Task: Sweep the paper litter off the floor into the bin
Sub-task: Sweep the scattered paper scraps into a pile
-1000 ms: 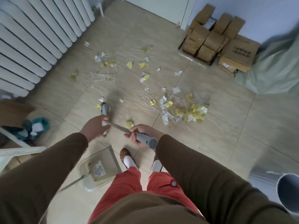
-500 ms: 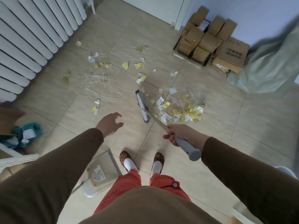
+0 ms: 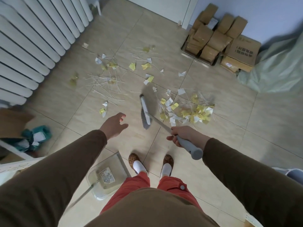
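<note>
Head view is showing the right hand (image 3: 183,135) gripping the grey plastic handle of the long-handled grey broom (image 3: 146,112), whose blurred brush head is working just beside the heap of yellow and white paper scraps and thin white strips (image 3: 188,110) near the middle of the beige tiled floor (image 3: 229,145). The left hand (image 3: 114,125) is hanging free over the floor, fingers spread loosely and carrying nothing. More paper is lying scattered well apart toward the white ribbed radiator (image 3: 32,46) along the floor's left edge. This litter is looking feather-light and floppy, so I'm judging that quick strokes are going to flick it about; short, low pulls should be gathering it better, and the broom is best held where the right hand is already taking it, with a second grip lower on the metal shaft. The clear plastic dustpan (image 3: 106,179) is lying beside the person's left foot, seemingly holding no litter, only a printed label. A pale rim at the frame's right edge may be the bin; I cannot tell. The brown cardboard boxes (image 3: 219,43) are sitting closed at the far right corner.
</note>
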Motion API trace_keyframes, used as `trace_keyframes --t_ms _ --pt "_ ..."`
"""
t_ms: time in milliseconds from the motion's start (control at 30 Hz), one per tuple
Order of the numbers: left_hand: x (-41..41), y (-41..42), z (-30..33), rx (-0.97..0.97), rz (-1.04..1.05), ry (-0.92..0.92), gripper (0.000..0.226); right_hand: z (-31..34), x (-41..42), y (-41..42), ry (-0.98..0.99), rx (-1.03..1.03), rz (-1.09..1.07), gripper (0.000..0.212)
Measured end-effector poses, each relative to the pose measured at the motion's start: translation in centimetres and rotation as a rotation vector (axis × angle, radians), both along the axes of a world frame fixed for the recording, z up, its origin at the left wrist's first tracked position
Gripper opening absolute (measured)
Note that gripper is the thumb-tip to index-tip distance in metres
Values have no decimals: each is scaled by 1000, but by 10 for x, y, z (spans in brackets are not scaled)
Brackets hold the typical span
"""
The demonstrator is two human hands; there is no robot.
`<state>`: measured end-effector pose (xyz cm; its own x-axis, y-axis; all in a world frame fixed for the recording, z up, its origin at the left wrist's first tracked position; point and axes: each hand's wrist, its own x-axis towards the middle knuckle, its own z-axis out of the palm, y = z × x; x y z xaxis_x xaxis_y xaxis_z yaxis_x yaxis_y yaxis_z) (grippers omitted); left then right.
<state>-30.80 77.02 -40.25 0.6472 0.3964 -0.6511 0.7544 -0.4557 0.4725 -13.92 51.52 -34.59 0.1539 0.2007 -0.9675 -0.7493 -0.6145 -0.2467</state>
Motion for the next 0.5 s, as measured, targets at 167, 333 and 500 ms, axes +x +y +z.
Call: trace_keyframes --t_ms 167,333,500 --pt "-19 25 -1 4 55 8 50 33 -5 2 -13 56 -37 39" --pt "-32 44 3 22 79 8 53 32 -25 40 181 208 -65 35" --pt "-43 72 8 86 100 0 51 -10 -55 138 397 350 -17 7"
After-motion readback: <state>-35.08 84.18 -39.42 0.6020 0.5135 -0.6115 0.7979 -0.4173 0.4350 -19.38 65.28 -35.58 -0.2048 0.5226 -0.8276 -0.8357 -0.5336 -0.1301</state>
